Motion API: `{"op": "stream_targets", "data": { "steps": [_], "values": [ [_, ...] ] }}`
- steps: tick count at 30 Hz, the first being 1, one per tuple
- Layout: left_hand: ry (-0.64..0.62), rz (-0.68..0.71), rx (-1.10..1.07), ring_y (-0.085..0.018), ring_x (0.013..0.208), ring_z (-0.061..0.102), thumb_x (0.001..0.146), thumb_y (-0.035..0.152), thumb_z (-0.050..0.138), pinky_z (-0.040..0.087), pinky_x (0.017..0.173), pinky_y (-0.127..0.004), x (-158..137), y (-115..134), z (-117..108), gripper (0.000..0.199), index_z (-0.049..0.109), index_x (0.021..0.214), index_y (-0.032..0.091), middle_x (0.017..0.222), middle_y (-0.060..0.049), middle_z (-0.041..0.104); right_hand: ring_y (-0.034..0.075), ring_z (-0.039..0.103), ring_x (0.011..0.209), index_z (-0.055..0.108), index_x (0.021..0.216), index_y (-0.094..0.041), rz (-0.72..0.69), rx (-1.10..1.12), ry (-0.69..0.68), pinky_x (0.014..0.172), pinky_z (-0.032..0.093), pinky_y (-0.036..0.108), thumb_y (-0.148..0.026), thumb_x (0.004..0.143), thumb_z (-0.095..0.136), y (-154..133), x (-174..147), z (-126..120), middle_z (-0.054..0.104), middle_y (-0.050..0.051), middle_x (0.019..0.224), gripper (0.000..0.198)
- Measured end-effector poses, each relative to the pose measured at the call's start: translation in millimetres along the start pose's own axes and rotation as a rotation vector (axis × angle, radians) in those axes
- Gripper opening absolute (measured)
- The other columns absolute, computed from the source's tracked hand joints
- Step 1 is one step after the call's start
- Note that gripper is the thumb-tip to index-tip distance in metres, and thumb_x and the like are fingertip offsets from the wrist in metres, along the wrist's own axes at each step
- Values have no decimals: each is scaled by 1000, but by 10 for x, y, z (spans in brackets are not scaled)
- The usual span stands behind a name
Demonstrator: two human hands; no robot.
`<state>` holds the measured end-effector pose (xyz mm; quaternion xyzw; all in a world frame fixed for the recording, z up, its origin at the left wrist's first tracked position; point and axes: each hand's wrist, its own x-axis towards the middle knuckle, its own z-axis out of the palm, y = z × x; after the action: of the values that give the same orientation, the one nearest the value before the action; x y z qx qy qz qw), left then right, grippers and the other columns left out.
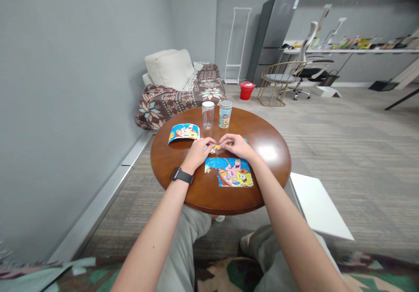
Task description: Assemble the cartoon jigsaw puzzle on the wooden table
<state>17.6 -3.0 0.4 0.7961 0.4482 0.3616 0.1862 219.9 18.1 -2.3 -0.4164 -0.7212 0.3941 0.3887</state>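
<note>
Brown table [196, 194]: left hand [198, 151] and right hand [239, 146], fingers narrow, half-hide pieces [216, 148] beyond the near puzzle [236, 174]; any gripped, can't tell.

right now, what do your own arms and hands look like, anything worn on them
The left hand and right hand are both ungloved. The left wrist wears a dark watch with a squarish case and a black band; the right wrist shows nothing worn. No sleeves show on either forearm.
</note>
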Motion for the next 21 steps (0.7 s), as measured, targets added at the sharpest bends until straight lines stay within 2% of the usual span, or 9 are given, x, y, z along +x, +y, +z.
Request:
{"op": "stream_targets", "data": {
  "steps": [9, 11, 13, 17, 19, 21],
  "values": [
    [6, -27, -6, -20, 92, 69, 92, 20, 59, 51, 90, -33, -7, 29, -12, 10, 69, 94, 21, 95, -3, 76, 19, 73, 80, 63, 87, -18, -10, -4, -7, 82, 53, 32, -20, 75, 64, -51, -25, -4, 77, 4, 78, 12],
    [4, -31, -22, -19, 91, 69, 91, 19, 59, 51, 90, -32, -9, 33, -16, 10, 69, 94, 20, 94, -2, 75, 19, 72, 79, 64, 86, -18, -27, -21, 36, 82, 53, 32, -20, 76, 62, -38, -7, -8, 76, 4, 79, 11],
    [9, -38, -28, -19, 91, 69, 90, 18, 59, 51, 89, -32, -9, 37, -19, 10, 68, 93, 20, 93, -2, 75, 19, 70, 78, 65, 86, -18, -45, -74, 187, 81, 52, 32, -20, 77, 59, -13, 7, -68, 75, 4, 81, 12],
    [10, -48, -13, -19, 89, 68, 89, 17, 59, 51, 87, -31, -5, 36, -28, 9, 68, 90, 19, 90, -3, 74, 20, 67, 80, 67, 91, -19, 26, -266, 626, 83, 52, 34, -14, 77, 49, 74, -67, -373, 73, 6, 84, 23],
    [4, -38, -12, -20, 88, 68, 88, 17, 59, 51, 86, -31, -3, 28, -31, 10, 68, 91, 19, 91, -3, 75, 21, 67, 84, 68, 93, -18, 99, -349, 723, 86, 52, 36, -10, 75, 46, 140, -165, -521, 73, 7, 85, 29],
    [-2, -30, -5, -20, 87, 68, 87, 15, 59, 51, 85, -31, -2, 18, -33, 11, 68, 90, 19, 92, -4, 75, 22, 68, 88, 69, 93, -18, 159, -410, 716, 89, 52, 37, -7, 73, 45, 221, -270, -594, 74, 7, 90, 34]
  ]
}}
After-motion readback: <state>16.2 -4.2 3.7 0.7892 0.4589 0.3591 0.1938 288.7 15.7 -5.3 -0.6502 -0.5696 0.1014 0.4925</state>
